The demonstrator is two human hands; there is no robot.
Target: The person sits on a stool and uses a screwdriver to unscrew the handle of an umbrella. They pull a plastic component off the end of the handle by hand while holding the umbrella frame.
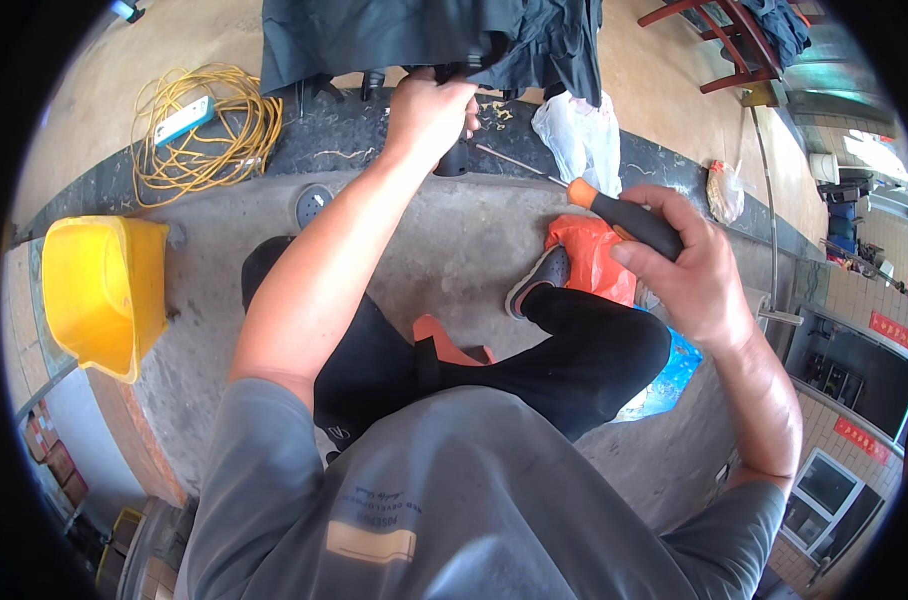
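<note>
A screwdriver (pixel 629 218) with a black and orange handle is gripped in my right hand (pixel 696 268), out to the right of my lap. Its thin metal shaft points left and slightly up, toward my other hand. My left hand (pixel 429 115) is reached forward with its fingers closed around a black, rod-like part (pixel 454 158). Dark fabric (pixel 364 45) hangs over the upper end of that part and hides how it continues. The screwdriver's tip stands apart from the black part.
Left of me lie a coiled yellow cord (pixel 219 150) with a power strip (pixel 184 121) and a yellow bucket (pixel 124 285). A white plastic bag (pixel 582 135), an orange bag (pixel 592 255) and a blue bag (pixel 679 375) are at the right. A reddish-brown wooden chair (pixel 739 45) stands at the far right.
</note>
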